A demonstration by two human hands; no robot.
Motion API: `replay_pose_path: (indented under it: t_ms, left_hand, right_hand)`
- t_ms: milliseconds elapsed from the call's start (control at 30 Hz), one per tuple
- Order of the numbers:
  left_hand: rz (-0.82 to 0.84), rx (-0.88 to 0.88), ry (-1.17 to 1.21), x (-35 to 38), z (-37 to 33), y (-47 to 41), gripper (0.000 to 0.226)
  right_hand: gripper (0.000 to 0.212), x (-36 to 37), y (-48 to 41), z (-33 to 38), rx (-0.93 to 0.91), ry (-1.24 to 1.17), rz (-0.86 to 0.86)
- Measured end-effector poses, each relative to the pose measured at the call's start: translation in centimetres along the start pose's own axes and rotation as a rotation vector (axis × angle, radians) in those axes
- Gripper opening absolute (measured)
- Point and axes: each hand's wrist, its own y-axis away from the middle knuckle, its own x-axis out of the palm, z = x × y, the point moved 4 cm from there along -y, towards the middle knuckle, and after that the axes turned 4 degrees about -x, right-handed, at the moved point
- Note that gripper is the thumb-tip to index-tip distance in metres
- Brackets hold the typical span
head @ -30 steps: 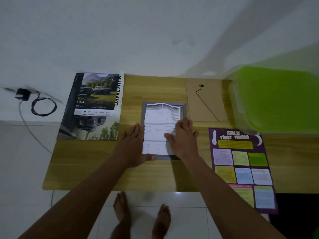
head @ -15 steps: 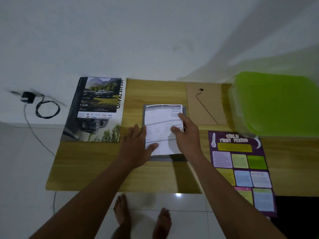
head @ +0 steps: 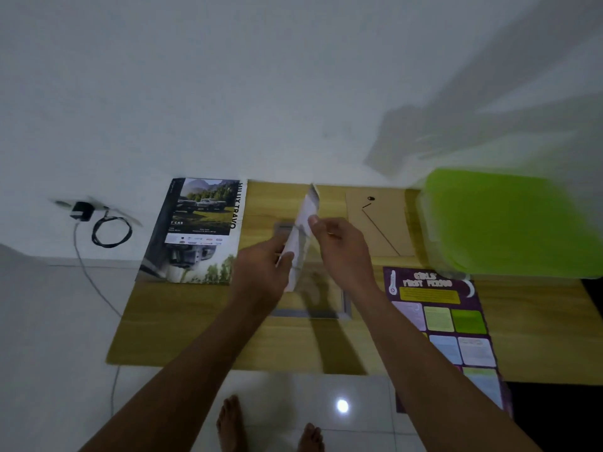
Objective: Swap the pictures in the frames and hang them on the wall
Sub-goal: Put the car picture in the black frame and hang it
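Note:
A white printed sheet stands nearly on edge above the grey picture frame, which lies flat on the wooden table. My left hand pinches the sheet's lower edge. My right hand pinches its upper right side. A car poster lies at the table's back left. A purple poster lies to the right and hangs over the front edge. The brown frame backing board rests behind the frame, to the right.
A green plastic box fills the table's back right. A black charger with a coiled cable lies on the white floor by the wall at the left. My bare feet stand on the tiles at the table's front edge.
The sheet lay flat in the frame under both hands. Both hands have since lifted it out and tipped it up on edge above the frame.

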Motion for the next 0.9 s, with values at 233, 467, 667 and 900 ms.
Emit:
replay_pose_path:
  t_ms: [233,467,667,900]
  left_hand:
    - [0.105,-0.029,-0.139,-1.1,-3.6,0.6,0.037]
    - [0.125,-0.433,0.176,-3.4,-0.7,-1.6,0.055]
    - [0.379,-0.522,0.442,-3.9,0.5,-3.4,0.078]
    - [0.437,-0.443,0.398,-2.1,-1.4,-4.2,0.083]
  right_hand:
    - [0.013,-1.6,0.1,4.0,0.002,0.058,-0.091]
    - [0.018,-4.0,1.6,5.7,0.006,-0.044,-0.050]
    - [0.028,-4.4,2.5,6.3,0.003,-0.182,-0.095]
    - [0.047,-6.5,3.8,3.8,-0.023,0.002,-0.139]
